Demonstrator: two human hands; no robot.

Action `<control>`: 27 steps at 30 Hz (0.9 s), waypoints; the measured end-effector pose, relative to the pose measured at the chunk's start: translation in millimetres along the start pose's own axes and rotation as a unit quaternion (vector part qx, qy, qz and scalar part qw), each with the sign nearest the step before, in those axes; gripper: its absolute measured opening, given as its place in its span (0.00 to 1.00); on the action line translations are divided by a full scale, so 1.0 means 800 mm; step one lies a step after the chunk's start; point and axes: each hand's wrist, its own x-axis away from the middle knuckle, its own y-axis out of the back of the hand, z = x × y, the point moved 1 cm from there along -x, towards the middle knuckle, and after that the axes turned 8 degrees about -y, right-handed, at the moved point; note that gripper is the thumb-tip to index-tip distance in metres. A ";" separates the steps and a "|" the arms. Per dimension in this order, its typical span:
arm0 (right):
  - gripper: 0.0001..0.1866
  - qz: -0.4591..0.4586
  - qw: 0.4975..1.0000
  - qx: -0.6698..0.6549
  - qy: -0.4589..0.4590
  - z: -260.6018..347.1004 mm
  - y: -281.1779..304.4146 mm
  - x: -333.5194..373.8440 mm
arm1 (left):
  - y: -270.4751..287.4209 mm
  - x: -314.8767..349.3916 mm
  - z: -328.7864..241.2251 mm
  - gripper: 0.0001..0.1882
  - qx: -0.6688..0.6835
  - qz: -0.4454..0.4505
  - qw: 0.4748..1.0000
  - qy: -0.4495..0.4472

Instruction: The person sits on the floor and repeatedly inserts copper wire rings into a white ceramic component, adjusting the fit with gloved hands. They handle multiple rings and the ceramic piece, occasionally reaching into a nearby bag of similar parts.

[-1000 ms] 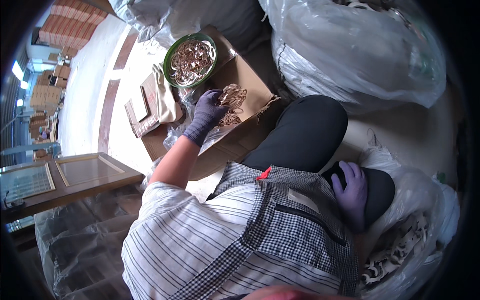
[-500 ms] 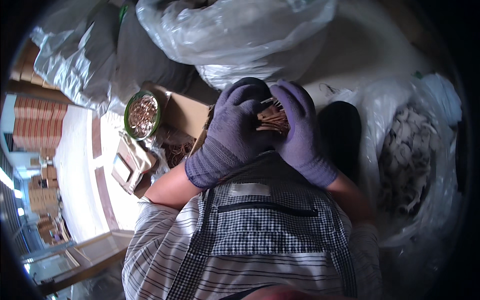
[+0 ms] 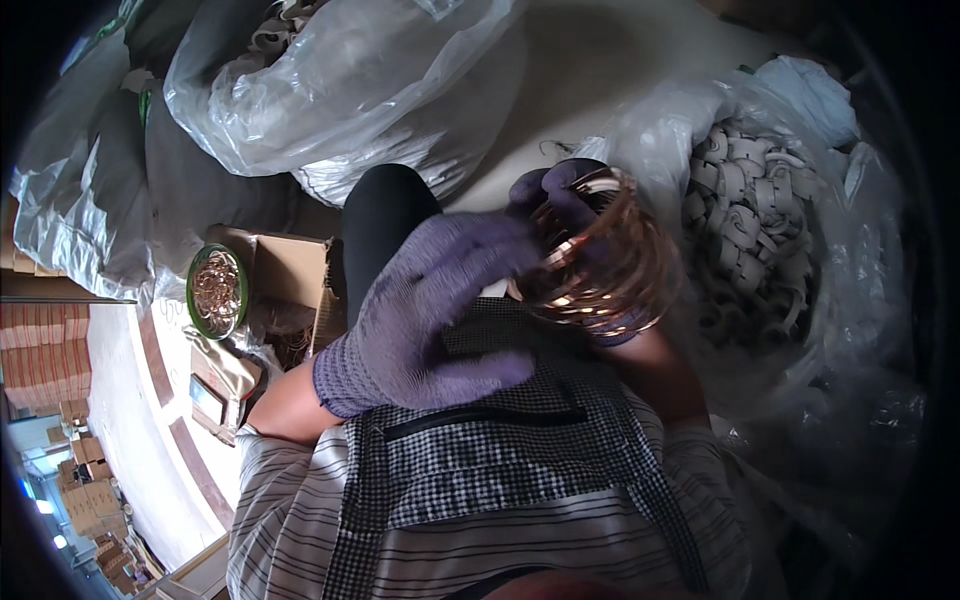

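Note:
A bundle of thin copper-coloured metal rings [image 3: 620,265] is in front of my chest, a little right of the middle, partly blurred. My right hand [image 3: 562,195], in a purple knit glove, grips the bundle; its fingers curl over the far left side, and the rings hide most of the palm. Gloved alike, my left hand [image 3: 420,305] is just left of the rings with its fingers stretched out and its thumb apart. Nothing shows in that hand. Whether its fingertips touch the nearest rings, I cannot tell.
On my left, a green-rimmed basket [image 3: 217,292] of copper-coloured rings is beside an open cardboard box [image 3: 290,265]. Grey curved pieces [image 3: 755,215] fill a clear plastic bag [image 3: 850,290] at right. Another large plastic bag [image 3: 350,90] lies ahead, beyond my knee [image 3: 390,200].
Both hands were closed around the bundle; my left hand has come off and opened. The bundle is now turned so its loops show, held in my right hand. My view has shifted.

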 end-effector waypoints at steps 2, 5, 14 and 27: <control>0.16 -0.117 0.830 0.494 0.233 -0.010 -0.014 -0.008 | -0.014 -0.004 -0.010 0.31 0.034 0.002 0.999 -0.037; 0.09 0.001 0.882 0.440 0.169 -0.011 -0.012 -0.012 | -0.031 -0.009 -0.025 0.25 -0.037 0.052 0.994 -0.091; 0.08 0.187 0.871 0.413 0.192 -0.013 0.023 -0.012 | -0.054 -0.015 -0.047 0.24 -0.073 0.115 0.984 -0.114; 0.13 -0.152 0.652 0.677 0.305 0.017 -0.059 0.122 | -0.039 -0.009 0.015 0.20 0.024 0.121 0.991 -0.043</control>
